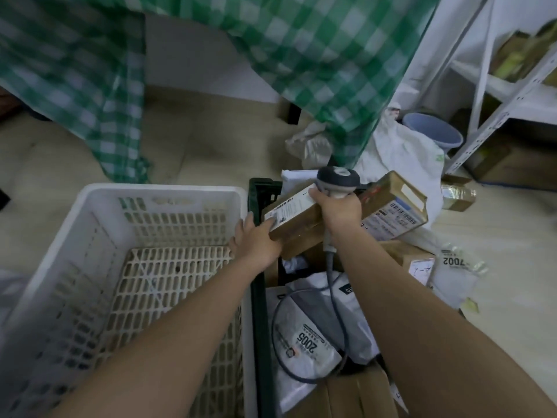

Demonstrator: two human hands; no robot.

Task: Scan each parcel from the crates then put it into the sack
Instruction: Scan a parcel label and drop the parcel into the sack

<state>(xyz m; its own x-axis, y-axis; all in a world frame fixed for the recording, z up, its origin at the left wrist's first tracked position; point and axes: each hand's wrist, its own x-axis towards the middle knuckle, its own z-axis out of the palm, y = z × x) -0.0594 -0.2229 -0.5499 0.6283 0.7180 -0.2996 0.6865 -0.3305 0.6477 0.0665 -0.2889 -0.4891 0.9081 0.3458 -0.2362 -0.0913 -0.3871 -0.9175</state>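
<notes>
The person's left hand [256,239] grips the near end of a long brown cardboard parcel [297,217], held above the dark crate [259,285], just right of the white crate [90,236]. The right hand [339,208] wraps the handle of the scanner [337,178], whose head sits over the parcel's white label. The box looks stiff and fairly light, judging by the 1-handed hold. Its flat sides near the ends offer the firmest purchase.
</notes>
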